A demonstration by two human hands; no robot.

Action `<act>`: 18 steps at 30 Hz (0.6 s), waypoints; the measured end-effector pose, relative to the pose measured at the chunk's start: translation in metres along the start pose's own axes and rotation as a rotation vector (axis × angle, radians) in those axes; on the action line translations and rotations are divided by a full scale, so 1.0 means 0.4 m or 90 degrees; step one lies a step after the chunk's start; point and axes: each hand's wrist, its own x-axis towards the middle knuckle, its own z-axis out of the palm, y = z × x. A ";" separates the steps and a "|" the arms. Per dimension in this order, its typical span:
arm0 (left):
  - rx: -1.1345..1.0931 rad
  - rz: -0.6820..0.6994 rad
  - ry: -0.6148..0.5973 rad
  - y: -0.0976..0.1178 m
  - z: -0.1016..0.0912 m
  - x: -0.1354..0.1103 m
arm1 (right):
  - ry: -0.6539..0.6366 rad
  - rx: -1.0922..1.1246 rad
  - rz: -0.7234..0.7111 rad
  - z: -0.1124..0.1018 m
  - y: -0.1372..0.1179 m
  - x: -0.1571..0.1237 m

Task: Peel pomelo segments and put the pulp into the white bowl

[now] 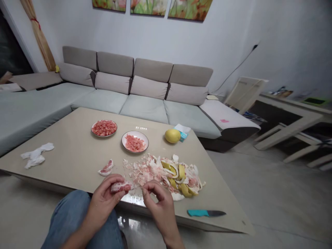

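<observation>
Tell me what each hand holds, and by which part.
The left hand holds a pinkish fruit segment by its left end; whether the right hand pinches anything cannot be told.

Sofa point(145, 105) beneath pictures point(148, 7)
Grey backrests point(115, 64) line the pale wall point(77, 27), all three pictures floral. Far left, a red tie point(35, 22) gathers the tan curtain point(41, 39). A cable point(243, 61) slants from a plug point(255, 46) toward the sofa's end; at right stands a white desk point(298, 107).

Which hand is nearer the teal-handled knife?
Right. The right hand is to the left of the teal-handled knife, not touching it. The left hand is farther left, beyond the right hand, holding a pink fruit piece.
</observation>
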 end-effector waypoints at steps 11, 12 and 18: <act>-0.035 -0.141 0.027 0.039 0.028 -0.005 | 0.109 -0.063 -0.029 0.008 0.030 -0.018; -0.046 -0.155 0.031 0.041 0.028 -0.004 | 0.125 -0.088 -0.032 0.005 0.041 -0.014; -0.130 -0.232 0.024 0.039 0.017 0.000 | 0.101 -0.195 -0.137 -0.016 0.113 0.017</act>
